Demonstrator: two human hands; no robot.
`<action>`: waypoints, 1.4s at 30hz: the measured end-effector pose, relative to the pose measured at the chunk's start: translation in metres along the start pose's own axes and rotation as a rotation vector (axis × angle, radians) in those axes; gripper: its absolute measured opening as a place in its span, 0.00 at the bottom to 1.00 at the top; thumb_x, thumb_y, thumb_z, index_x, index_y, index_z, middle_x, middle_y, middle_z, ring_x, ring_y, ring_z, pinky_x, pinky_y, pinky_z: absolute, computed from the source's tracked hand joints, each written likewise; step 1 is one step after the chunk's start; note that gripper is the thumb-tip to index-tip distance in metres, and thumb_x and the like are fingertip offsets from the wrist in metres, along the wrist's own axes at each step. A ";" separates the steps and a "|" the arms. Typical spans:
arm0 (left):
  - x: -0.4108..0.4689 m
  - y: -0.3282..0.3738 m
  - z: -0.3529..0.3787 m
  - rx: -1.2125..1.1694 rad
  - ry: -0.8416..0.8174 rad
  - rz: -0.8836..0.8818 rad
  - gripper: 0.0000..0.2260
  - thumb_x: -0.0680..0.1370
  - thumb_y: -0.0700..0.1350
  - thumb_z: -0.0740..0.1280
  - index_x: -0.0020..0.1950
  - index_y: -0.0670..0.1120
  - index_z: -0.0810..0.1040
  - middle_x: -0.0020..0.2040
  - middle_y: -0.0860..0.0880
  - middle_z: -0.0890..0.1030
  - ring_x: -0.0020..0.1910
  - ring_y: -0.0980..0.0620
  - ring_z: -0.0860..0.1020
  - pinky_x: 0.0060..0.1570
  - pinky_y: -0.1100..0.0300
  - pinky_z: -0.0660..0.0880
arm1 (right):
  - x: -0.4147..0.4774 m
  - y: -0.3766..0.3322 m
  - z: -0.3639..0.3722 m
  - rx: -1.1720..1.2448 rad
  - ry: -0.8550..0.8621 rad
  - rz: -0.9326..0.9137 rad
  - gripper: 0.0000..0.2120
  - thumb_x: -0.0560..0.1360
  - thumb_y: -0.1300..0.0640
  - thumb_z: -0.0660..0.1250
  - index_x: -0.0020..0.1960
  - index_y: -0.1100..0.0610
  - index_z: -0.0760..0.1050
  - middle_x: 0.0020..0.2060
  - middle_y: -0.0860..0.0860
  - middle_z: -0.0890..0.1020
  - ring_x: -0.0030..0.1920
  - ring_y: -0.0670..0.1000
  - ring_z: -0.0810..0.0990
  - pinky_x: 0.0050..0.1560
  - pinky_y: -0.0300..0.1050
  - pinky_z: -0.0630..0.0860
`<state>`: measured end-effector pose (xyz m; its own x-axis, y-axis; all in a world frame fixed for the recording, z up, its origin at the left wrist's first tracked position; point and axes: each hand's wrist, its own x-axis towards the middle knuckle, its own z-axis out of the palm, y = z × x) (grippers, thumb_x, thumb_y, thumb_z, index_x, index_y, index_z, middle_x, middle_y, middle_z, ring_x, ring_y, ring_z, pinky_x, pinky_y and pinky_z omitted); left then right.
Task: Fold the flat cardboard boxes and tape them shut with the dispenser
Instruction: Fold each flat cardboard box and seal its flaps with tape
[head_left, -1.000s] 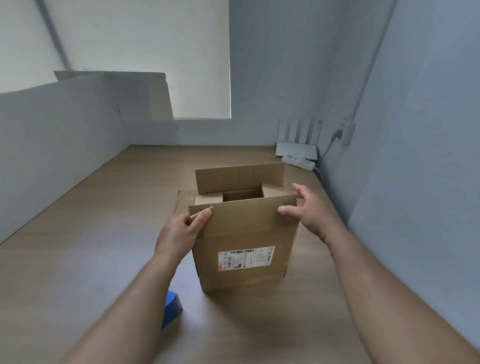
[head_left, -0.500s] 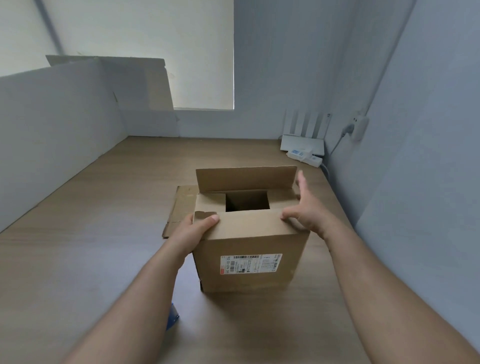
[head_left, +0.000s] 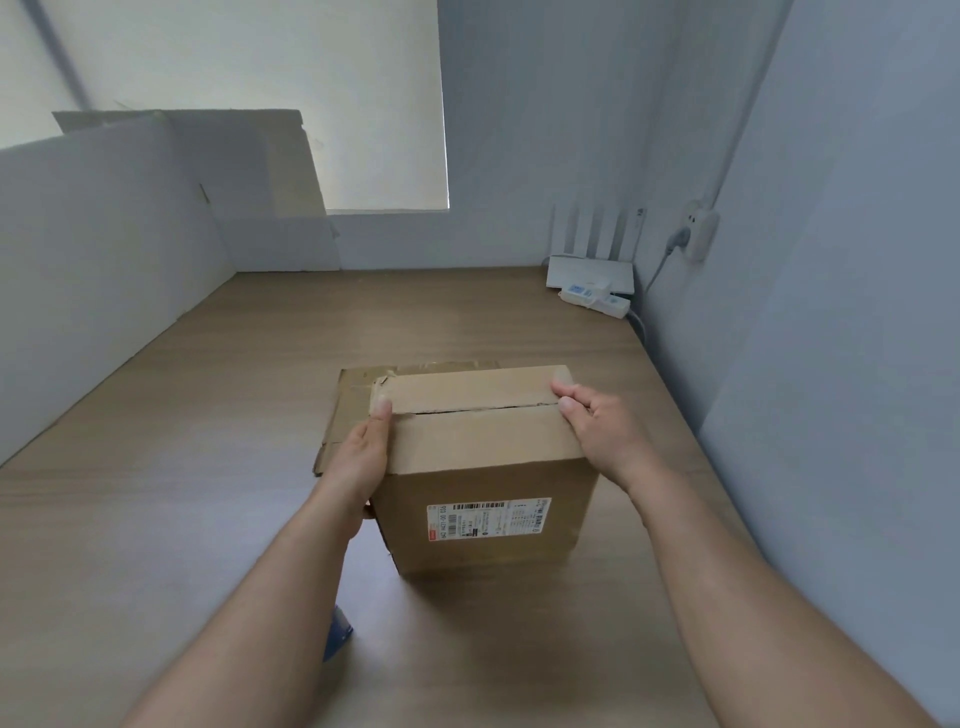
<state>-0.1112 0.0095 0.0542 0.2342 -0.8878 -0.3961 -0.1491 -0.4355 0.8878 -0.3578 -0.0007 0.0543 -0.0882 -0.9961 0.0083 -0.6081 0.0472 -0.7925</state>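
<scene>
Nearest, well short of the fingers (head_left: 383, 405) and half hidden under the left forearm, a blue thing (head_left: 338, 630) lay on the tabletop (head_left: 182, 493); it may have been the dispenser, though too little showed to tell. The cardboard box (head_left: 483, 467) stood upright between the two hands, its label (head_left: 488, 519) facing the person. The left hand (head_left: 363, 457) lay along its left edge, thumb flat on top, and the right hand (head_left: 602, 431) pressed fingertips on the right edge; neither held anything else. The top flaps met under them at a seam (head_left: 483, 409) that bore no tape, so folding looked done and taping was left. Just beyond the left fingers, a flat cardboard piece (head_left: 349, 400) lay partly under the box, likely waiting its turn. Far beyond the right fingers sat a router (head_left: 592, 270) and a power strip (head_left: 597, 302); far beyond the left, white boards (head_left: 104, 260) leaned, none of them in the way.
</scene>
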 end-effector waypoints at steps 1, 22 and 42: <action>-0.001 0.000 0.001 -0.014 0.016 -0.005 0.28 0.79 0.66 0.52 0.71 0.49 0.67 0.57 0.47 0.73 0.51 0.45 0.73 0.43 0.52 0.73 | -0.005 -0.001 0.000 -0.014 0.024 -0.005 0.16 0.81 0.54 0.57 0.68 0.49 0.73 0.67 0.47 0.75 0.68 0.49 0.70 0.67 0.43 0.65; -0.042 -0.033 0.001 0.144 0.107 0.129 0.12 0.81 0.57 0.55 0.53 0.50 0.69 0.42 0.56 0.71 0.51 0.47 0.72 0.56 0.50 0.71 | -0.077 0.007 -0.002 -0.001 0.225 0.035 0.15 0.78 0.54 0.64 0.63 0.52 0.78 0.61 0.48 0.80 0.64 0.47 0.75 0.64 0.42 0.70; -0.039 -0.043 -0.023 0.292 0.218 0.164 0.21 0.82 0.55 0.52 0.66 0.43 0.71 0.55 0.46 0.73 0.55 0.45 0.70 0.54 0.51 0.68 | -0.071 0.002 0.016 0.090 0.130 -0.013 0.15 0.78 0.52 0.64 0.64 0.50 0.77 0.62 0.46 0.79 0.65 0.45 0.74 0.61 0.35 0.68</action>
<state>-0.0918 0.0666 0.0369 0.3788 -0.9101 -0.1679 -0.4604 -0.3427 0.8189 -0.3397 0.0693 0.0422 -0.1858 -0.9782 0.0927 -0.5370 0.0221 -0.8433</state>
